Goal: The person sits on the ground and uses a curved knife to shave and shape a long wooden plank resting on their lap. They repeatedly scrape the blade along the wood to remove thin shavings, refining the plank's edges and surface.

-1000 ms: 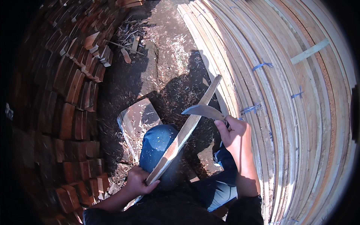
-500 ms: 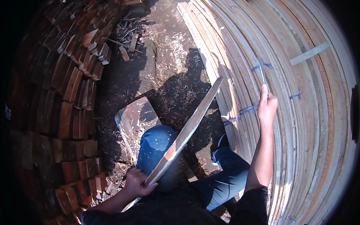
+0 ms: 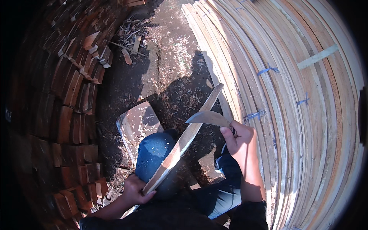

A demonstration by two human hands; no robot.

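Observation:
My left hand (image 3: 135,190) is closed around the lower end of a long wooden strip (image 3: 177,150), which slants up and to the right across my bent knee. The strip's far end tapers and lies over the edge of the plank stack. In my right hand (image 3: 242,141) is a curved knife (image 3: 208,118), gripped by its handle, most of which the fingers hide. Its broad blade points left and crosses the upper part of the strip. Whether the edge touches the wood I cannot tell.
Long planks (image 3: 303,115) tied with blue bands (image 3: 268,71) fill the right side. On the left rises a stack of reddish-brown wood pieces (image 3: 73,119). A wooden block (image 3: 138,123) sprinkled with shavings lies beyond my knee (image 3: 153,152). Shavings and scraps litter the dark ground.
My right hand has swung down and left from over the planks, bringing the knife blade across the strip. The strip and my left hand have shifted slightly left and down.

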